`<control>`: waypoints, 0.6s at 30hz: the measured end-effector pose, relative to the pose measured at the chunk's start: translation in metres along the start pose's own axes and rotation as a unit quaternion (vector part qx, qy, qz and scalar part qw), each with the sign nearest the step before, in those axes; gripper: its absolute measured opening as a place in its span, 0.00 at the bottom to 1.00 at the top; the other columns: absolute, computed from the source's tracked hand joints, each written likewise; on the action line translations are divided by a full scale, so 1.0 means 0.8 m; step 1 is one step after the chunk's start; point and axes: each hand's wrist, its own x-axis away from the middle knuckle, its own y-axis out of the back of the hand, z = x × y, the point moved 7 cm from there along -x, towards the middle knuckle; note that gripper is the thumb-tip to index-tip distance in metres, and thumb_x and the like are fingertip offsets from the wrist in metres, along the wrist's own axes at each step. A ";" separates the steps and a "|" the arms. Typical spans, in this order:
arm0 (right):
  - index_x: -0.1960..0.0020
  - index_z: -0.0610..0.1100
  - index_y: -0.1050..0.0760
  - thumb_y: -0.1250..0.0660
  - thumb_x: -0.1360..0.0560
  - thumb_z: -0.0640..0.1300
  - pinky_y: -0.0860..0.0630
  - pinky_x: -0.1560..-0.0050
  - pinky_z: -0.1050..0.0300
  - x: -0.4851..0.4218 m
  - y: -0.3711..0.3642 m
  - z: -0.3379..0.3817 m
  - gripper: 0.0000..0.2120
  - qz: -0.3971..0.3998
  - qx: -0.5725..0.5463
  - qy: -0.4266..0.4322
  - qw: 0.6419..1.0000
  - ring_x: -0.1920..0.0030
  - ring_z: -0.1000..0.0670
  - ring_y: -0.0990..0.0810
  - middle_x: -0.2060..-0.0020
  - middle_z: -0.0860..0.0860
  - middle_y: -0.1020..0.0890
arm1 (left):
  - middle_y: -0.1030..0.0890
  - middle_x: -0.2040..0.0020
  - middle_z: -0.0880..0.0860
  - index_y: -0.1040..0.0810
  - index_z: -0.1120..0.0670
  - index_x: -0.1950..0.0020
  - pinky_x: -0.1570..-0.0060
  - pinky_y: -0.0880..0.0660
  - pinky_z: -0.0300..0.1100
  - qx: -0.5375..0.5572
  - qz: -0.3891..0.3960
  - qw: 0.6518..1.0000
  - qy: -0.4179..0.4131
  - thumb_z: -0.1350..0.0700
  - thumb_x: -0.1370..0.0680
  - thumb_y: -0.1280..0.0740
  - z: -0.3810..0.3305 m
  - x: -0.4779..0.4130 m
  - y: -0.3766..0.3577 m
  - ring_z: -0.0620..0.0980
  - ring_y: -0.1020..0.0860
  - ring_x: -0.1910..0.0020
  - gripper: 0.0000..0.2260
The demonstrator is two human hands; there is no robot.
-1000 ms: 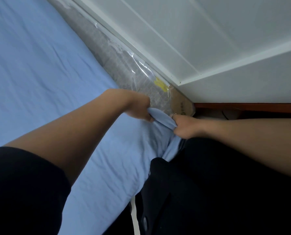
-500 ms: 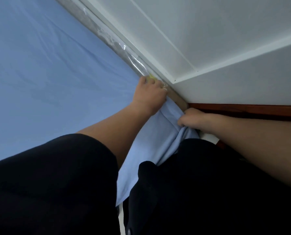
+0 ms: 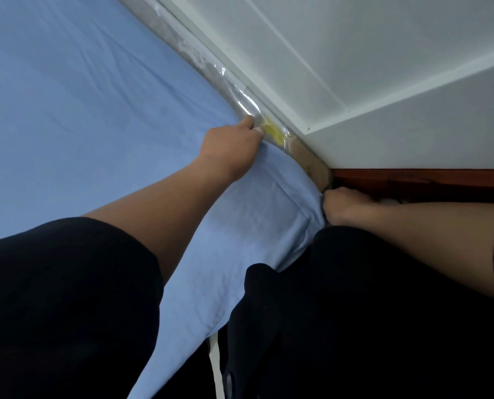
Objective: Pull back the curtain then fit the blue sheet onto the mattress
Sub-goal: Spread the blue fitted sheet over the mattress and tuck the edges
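So, left hand (image 3: 231,148) first: it's around the middle of the frame, knuckles up, lying on the far edge of the blue sheet (image 3: 96,110). One finger is stretched out toward the plastic and the others are bent down over the edge. Honestly can't tell if it's pinching the cloth or just pressing on it, since those fingers are hidden. The right hand (image 3: 343,205) is right of centre and a bit lower, curled into a tight fist around the bunched corner of the sheet.

Other stuff, going across: a dark sleeve (image 3: 67,298) fills the lower left and covers part of the sheet. A bare strip of mattress (image 3: 165,24) runs diagonally from the top toward the centre, under shiny plastic wrap (image 3: 240,96). A yellow label (image 3: 273,131) sits just beside the left hand's fingertip, then there's a cardboard corner (image 3: 312,159) wedged against the wall. A white wall panel (image 3: 297,38) takes up the upper right, with a reddish wooden rail (image 3: 412,181) under it, just behind the right hand. Dark clothing (image 3: 355,312) blocks the lower right.

The sheet covers most of the left half, lying fairly smooth. Between the two hands it folds down over the mattress corner.
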 end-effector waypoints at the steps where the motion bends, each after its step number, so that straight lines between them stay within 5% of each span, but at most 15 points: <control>1: 0.32 0.46 0.26 0.43 0.20 0.45 0.25 0.40 0.47 -0.006 -0.001 0.000 0.18 -0.003 -0.016 -0.002 1.000 0.35 0.41 0.24 0.33 0.46 0.25 | 0.27 0.45 0.54 0.28 0.54 0.41 0.72 0.43 0.44 0.013 -0.005 1.000 -0.002 0.63 0.23 0.45 -0.001 0.000 0.004 0.60 0.28 0.63 0.13; 7: 0.37 0.36 0.24 0.44 0.18 0.36 0.24 0.41 0.48 -0.023 -0.006 -0.002 0.14 -0.068 -0.135 -0.092 0.984 0.38 0.39 0.21 0.38 0.39 0.22 | 0.32 0.57 0.51 0.33 0.52 0.41 0.69 0.43 0.45 0.084 -0.051 0.995 0.000 0.65 0.28 0.46 -0.009 0.005 0.023 0.59 0.32 0.64 0.18; 12: 0.38 0.34 0.25 0.44 0.16 0.38 0.25 0.40 0.48 -0.017 -0.009 -0.008 0.13 -0.081 -0.240 -0.132 0.958 0.38 0.38 0.22 0.39 0.38 0.21 | 0.30 0.56 0.52 0.31 0.53 0.44 0.65 0.37 0.48 0.091 -0.052 0.994 0.022 0.63 0.23 0.45 -0.008 -0.001 0.018 0.59 0.31 0.62 0.11; 18: 0.36 0.39 0.33 0.37 0.24 0.38 0.25 0.43 0.45 0.029 0.022 0.009 0.17 -0.213 -0.330 -0.094 0.915 0.41 0.34 0.23 0.39 0.37 0.24 | 0.25 0.49 0.56 0.29 0.54 0.45 0.64 0.36 0.49 0.079 -0.061 0.995 0.021 0.59 0.19 0.45 -0.014 -0.013 0.009 0.64 0.23 0.56 0.07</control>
